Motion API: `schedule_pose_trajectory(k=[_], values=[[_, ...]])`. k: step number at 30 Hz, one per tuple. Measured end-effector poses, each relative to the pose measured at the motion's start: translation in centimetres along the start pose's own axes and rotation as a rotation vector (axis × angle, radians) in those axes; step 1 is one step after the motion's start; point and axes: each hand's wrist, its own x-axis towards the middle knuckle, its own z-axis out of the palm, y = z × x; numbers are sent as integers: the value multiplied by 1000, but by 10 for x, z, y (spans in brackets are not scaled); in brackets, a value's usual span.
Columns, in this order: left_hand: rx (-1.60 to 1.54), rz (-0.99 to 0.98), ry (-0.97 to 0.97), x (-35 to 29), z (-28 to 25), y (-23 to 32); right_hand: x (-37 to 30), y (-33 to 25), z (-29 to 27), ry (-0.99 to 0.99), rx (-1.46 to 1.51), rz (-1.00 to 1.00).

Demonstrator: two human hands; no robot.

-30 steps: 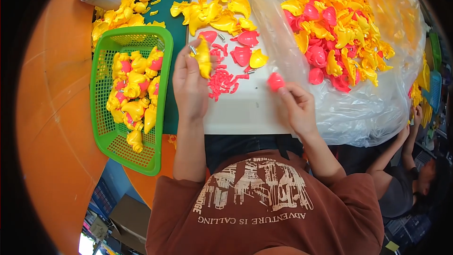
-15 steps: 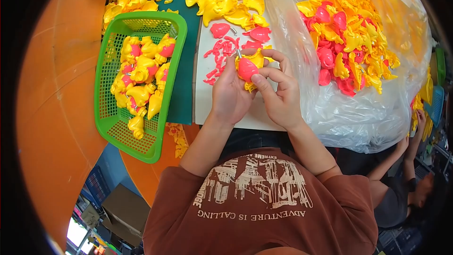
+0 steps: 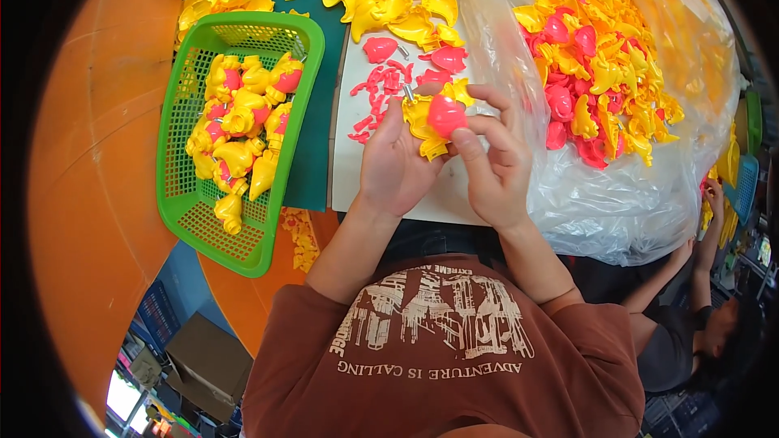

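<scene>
Over the pale tabletop, my left hand (image 3: 391, 164) is closed on a yellow plastic shell piece (image 3: 419, 123). A small metal pin (image 3: 408, 92) sticks up at the shell's upper left, close to my left thumb. My right hand (image 3: 497, 164) pinches a glossy pink-red plastic piece (image 3: 446, 117) between thumb and fingers, in front of the shell's right side. Whether the two pieces touch I cannot tell. Just beyond my hands lie loose pink-red pieces (image 3: 380, 50), another metal pin (image 3: 403, 52) and thin pink-red scraps (image 3: 375, 97).
A green basket (image 3: 166, 170) of assembled yellow and pink-red figures stands left. Yellow shells (image 3: 377, 12) lie at the table's far side. A clear plastic bag (image 3: 568, 211) heaped with yellow and pink-red parts (image 3: 604, 57) sits right. Another person's arm (image 3: 669, 268) shows at far right.
My right hand has moved right with the pink-red piece, uncovering more of the yellow shell. The pin has shifted slightly with the shell in my left hand.
</scene>
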Motion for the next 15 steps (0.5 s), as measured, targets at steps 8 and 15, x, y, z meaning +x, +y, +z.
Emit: schedule_pose_trajectory(k=[8,15], values=[[35,-37,-24,1,-13,0,2,4,-4,-118,-191,-90],[45,-29,-60,0,-15,-1,-1,5,-1,-106,-156,30]])
